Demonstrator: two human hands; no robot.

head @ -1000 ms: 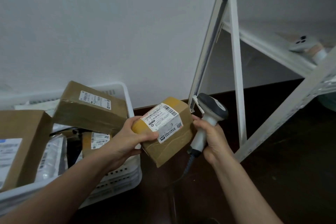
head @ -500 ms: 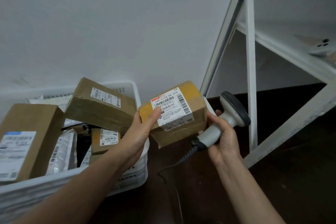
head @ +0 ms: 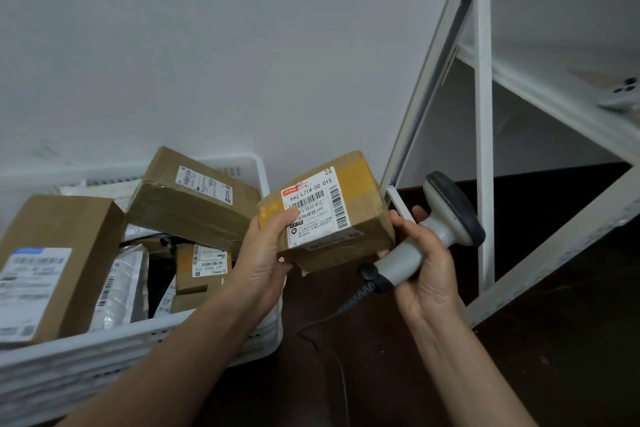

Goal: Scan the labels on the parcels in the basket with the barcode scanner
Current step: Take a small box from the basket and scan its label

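Note:
My left hand (head: pixel 259 260) grips a small brown cardboard parcel (head: pixel 360 218) with yellow tape, thumb resting on its white barcode label (head: pixel 317 206), which faces me. The parcel is held in the air just right of the white plastic basket (head: pixel 145 336). My right hand (head: pixel 427 263) holds a grey barcode scanner (head: pixel 446 215) by its handle. Its dark head points up and to the right, away from the label. The scanner's black cable (head: pixel 332 315) trails down over the dark table.
The basket holds several more parcels: a large taped box (head: pixel 194 198) on top, a tall box (head: pixel 52 263) at the left, a small box (head: pixel 204 263) and plastic mailers. A white metal shelf frame (head: pixel 483 135) stands at the right, with a phone (head: pixel 623 94) on its shelf.
The left hand has lifted the parcel and turned its label toward me. The right hand has tilted the scanner, so its head now points up and to the right.

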